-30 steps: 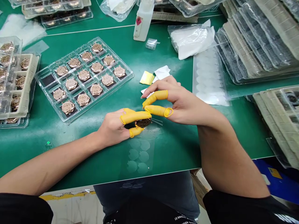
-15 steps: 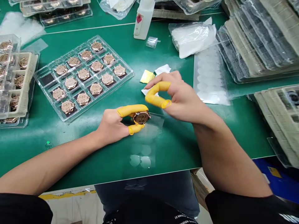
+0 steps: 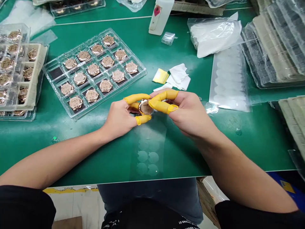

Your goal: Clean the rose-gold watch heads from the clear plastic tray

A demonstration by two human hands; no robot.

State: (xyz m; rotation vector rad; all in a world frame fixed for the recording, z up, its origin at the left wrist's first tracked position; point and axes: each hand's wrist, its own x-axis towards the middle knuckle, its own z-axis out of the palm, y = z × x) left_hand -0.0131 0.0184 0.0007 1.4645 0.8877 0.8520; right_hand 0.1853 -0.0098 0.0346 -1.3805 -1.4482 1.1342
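Note:
A rose-gold watch case (image 3: 145,107) with a printed back is gripped at its edge by my left hand (image 3: 120,116), between a thumb and forefinger in yellow finger cots. My right hand (image 3: 186,109), also in yellow finger cots, is closed with its fingertips against the case's upper right edge. Whatever those fingertips may pinch is hidden. Under the hands lies a clear sheet of round films (image 3: 148,156). Just beyond them are white wipes (image 3: 179,76) and a folded yellow piece (image 3: 160,75). A clear tray (image 3: 78,115) of similar watch cases sits to the left, one compartment without a case.
Stacked trays with watch cases (image 3: 39,68) stand at far left. Tall stacks of trays (image 3: 267,54) fill the right side. A white bottle (image 3: 160,19), a bag of white wipes (image 3: 215,35) and a sheet of round pieces (image 3: 228,81) lie toward the back.
My right hand has come down and left from above the wipes to the watch case, its fingertips now against the edge. My left hand keeps its hold. The view has shifted slightly.

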